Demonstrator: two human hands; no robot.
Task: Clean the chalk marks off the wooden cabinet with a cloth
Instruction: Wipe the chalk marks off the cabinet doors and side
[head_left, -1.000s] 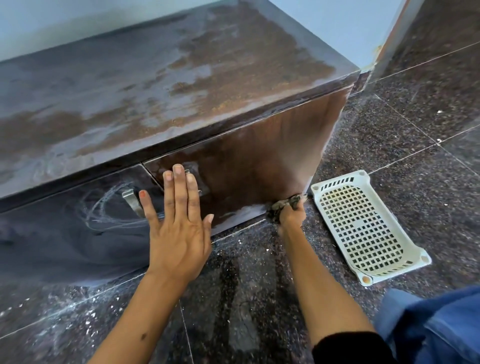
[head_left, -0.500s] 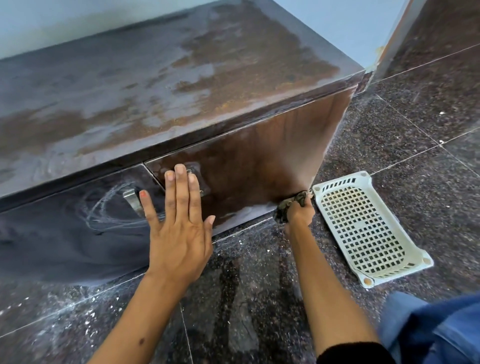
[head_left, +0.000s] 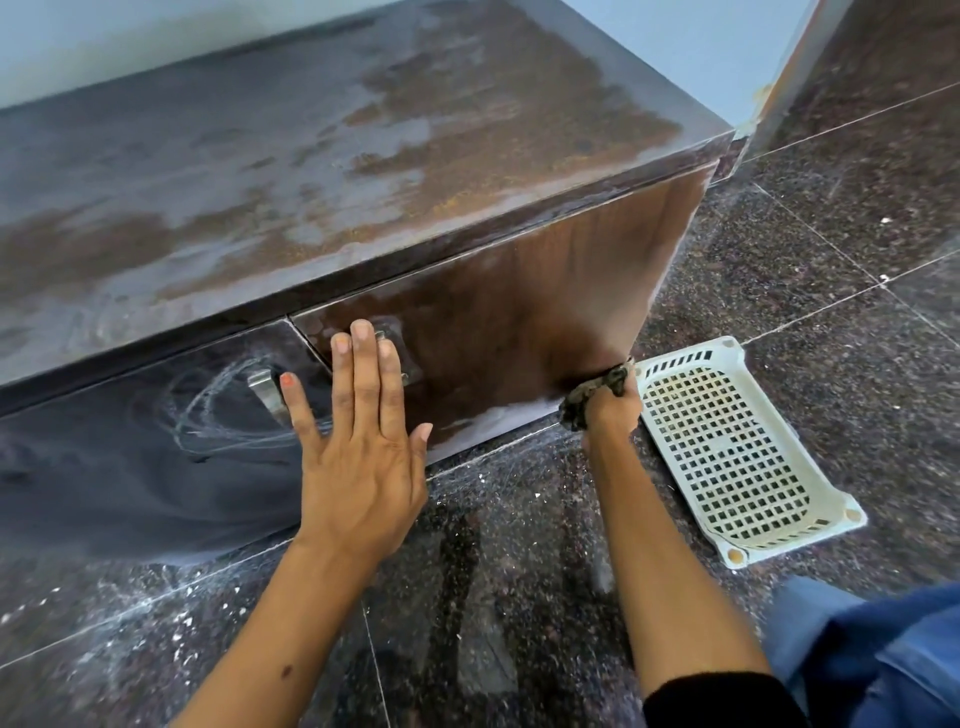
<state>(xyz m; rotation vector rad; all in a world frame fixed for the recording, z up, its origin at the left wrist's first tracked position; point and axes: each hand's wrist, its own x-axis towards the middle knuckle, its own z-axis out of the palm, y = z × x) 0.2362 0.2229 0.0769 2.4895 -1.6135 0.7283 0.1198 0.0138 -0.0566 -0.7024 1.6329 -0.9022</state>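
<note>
A low dark wooden cabinet (head_left: 545, 312) stands against the wall, its top smeared with pale chalk dust. White chalk scribbles (head_left: 218, 410) circle the metal handle on the left door. My left hand (head_left: 358, 441) lies flat with straight fingers against the cabinet front, over the gap between the two doors. My right hand (head_left: 610, 410) grips a dark crumpled cloth (head_left: 592, 392) and holds it against the lower right corner of the right door, near the floor. A pale chalk smear (head_left: 488, 418) runs along that door's bottom edge.
A white perforated plastic basket (head_left: 727, 447) lies on the dark speckled tile floor just right of the cabinet corner. Chalk crumbs are scattered on the floor (head_left: 156, 613) in front. My blue-clad knee (head_left: 883, 649) is at the lower right.
My right hand with the cloth has slid right along the bottom edge of the right door to its corner. My left hand has stayed flat on the front.
</note>
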